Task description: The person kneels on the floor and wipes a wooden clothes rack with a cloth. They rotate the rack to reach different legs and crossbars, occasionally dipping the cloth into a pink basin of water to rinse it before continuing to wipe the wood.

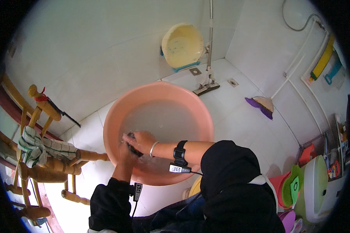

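Note:
A large pink plastic basin (pixel 159 87) on the tiled floor holds cloudy greyish water (pixel 166 116). Near its left side, both my hands are together at the water's surface on a small, dark, wet item (pixel 134 149), probably cloth. My right hand (pixel 145 140) grips it from the right, with a silver bangle at the wrist. On the item's left side is my left hand (pixel 126 152), holding it; blur and water hide part of its fingers. The item's full shape is covered by the hands and water.
A wooden chair (pixel 55 164) with a checked cloth (pixel 32 144) stands left of the basin. Behind it are a squeeze mop (pixel 207 87) and a yellow basin (pixel 182 46) against the wall. A purple-bristled broom (pixel 262 105) leans at right; plastic containers (pixel 315 186) sit lower right.

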`<action>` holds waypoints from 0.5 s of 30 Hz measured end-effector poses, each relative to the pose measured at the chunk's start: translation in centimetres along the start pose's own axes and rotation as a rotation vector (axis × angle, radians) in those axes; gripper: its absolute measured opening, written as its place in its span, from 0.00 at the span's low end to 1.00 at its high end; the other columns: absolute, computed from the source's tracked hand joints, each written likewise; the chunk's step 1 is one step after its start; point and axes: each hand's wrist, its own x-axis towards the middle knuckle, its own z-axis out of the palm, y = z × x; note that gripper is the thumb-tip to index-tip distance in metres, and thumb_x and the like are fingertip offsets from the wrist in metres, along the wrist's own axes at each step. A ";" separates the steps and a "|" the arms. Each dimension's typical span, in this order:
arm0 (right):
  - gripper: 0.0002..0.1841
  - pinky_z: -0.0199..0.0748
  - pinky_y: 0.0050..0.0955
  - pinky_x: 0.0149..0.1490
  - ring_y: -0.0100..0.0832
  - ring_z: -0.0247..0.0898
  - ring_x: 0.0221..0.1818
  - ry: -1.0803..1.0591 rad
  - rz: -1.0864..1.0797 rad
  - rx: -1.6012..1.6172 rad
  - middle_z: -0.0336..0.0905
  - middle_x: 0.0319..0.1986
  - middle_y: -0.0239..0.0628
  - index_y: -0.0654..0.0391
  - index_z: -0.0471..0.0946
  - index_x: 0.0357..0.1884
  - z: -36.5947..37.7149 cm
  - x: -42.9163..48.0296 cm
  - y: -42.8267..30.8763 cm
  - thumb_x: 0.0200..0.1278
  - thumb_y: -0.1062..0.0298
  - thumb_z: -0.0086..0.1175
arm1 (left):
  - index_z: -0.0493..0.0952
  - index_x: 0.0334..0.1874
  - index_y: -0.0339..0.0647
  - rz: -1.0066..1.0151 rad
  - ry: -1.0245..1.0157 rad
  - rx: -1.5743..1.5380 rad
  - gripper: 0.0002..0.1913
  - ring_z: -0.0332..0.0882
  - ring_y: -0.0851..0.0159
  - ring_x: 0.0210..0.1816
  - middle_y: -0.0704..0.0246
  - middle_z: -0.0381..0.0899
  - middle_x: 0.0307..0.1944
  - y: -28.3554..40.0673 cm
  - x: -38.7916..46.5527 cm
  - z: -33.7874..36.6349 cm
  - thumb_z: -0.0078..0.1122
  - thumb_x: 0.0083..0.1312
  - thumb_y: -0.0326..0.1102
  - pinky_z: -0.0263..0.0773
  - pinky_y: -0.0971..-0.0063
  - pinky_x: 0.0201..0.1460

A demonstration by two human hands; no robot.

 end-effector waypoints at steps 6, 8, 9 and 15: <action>0.38 0.72 0.49 0.57 0.60 0.78 0.50 -0.168 0.264 -0.155 0.82 0.44 0.63 0.63 0.86 0.41 -0.9 2.8 9.9 0.69 0.32 0.44 | 0.76 0.58 0.42 0.443 -0.089 1.496 0.16 0.82 0.54 0.50 0.58 0.82 0.51 -0.9 -2.1 2.3 0.53 0.71 0.38 0.77 0.61 0.53; 0.35 0.74 0.47 0.56 0.57 0.80 0.50 -0.298 0.308 -0.372 0.82 0.48 0.60 0.65 0.85 0.46 -1.8 2.6 14.7 0.71 0.36 0.47 | 0.75 0.60 0.41 0.092 0.066 0.890 0.20 0.80 0.50 0.52 0.54 0.81 0.51 -1.3 -1.4 1.9 0.62 0.66 0.37 0.76 0.61 0.51; 0.35 0.75 0.47 0.57 0.56 0.80 0.51 -0.312 0.378 -0.417 0.83 0.49 0.58 0.65 0.85 0.47 -1.7 2.7 16.7 0.70 0.35 0.49 | 0.74 0.62 0.42 0.112 0.098 1.028 0.23 0.80 0.49 0.52 0.55 0.80 0.51 -1.5 -1.3 1.2 0.59 0.69 0.45 0.76 0.57 0.52; 0.27 0.76 0.42 0.57 0.45 0.78 0.57 -0.591 0.724 -0.539 0.76 0.64 0.47 0.45 0.72 0.72 0.4 1.2 22.1 0.70 0.64 0.57 | 0.69 0.69 0.45 -0.238 0.452 0.654 0.36 0.74 0.42 0.60 0.53 0.75 0.61 -3.2 1.0 -1.8 0.46 0.72 0.69 0.71 0.33 0.57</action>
